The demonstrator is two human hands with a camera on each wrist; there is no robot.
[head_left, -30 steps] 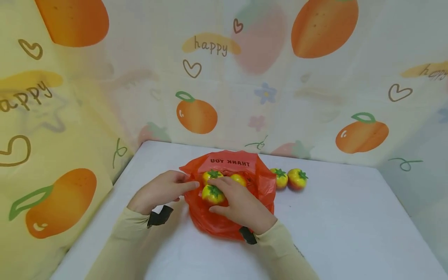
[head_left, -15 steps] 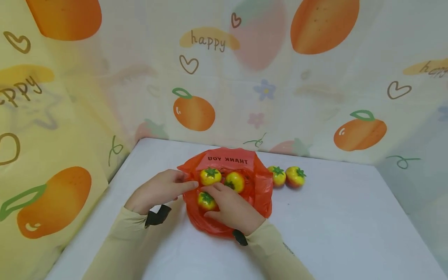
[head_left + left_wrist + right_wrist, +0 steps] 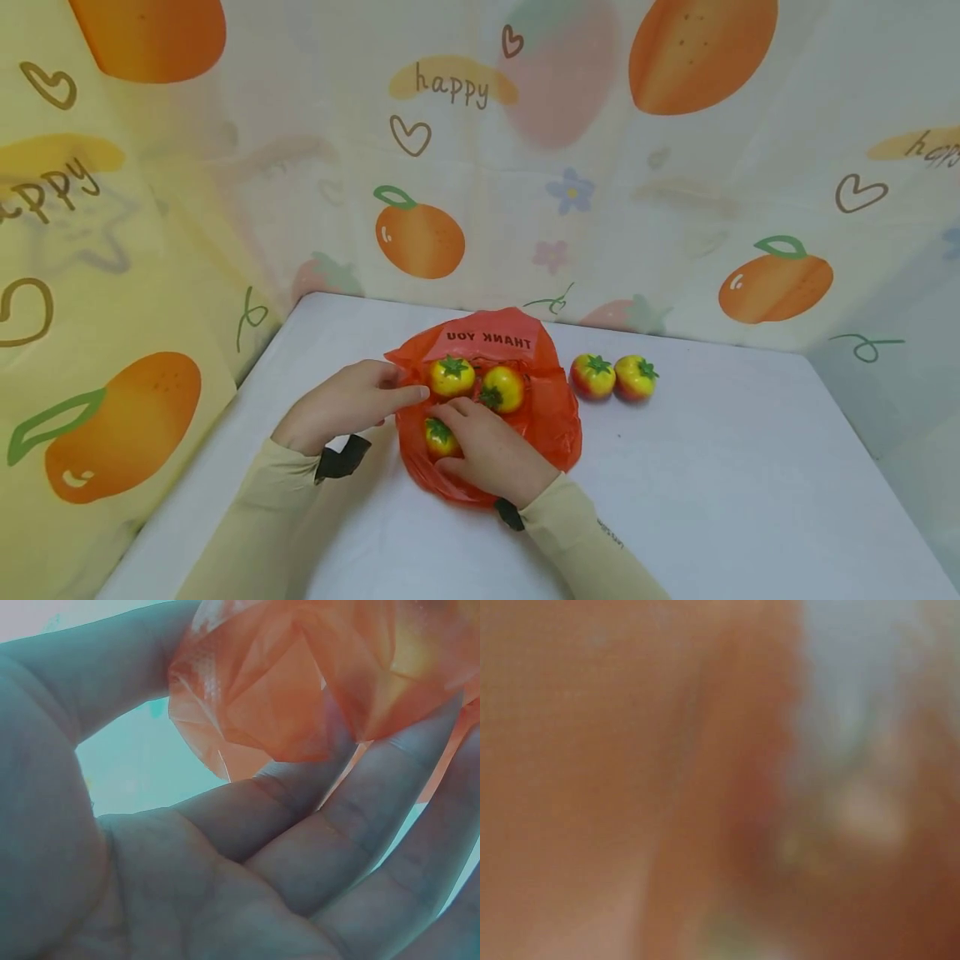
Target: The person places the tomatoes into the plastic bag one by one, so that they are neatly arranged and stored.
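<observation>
A red plastic bag (image 3: 551,408) printed "THANK YOU" in mirrored letters lies open on the table. My left hand (image 3: 352,400) pinches its left rim between thumb and fingers; the left wrist view shows the thin bag film (image 3: 270,697) there. Inside the bag, my right hand (image 3: 491,450) grips a yellow-red fruit with a green leafy cap (image 3: 439,435), its right side hidden by my fingers. Behind it in the bag lie a second such fruit (image 3: 452,377) and a third one (image 3: 504,388). The right wrist view is too blurred to make out.
Two more yellow-red fruits, one nearer the bag (image 3: 592,377) and one farther right (image 3: 635,378), sit side by side on the white table (image 3: 712,483). A fruit-patterned cloth backdrop (image 3: 570,250) stands behind and on the left.
My right hand has shifted down-left with the fruit, uncovering the third fruit behind it. The bag's right side has drawn inward, showing more of the fruits outside. My left hand stays at the rim.
</observation>
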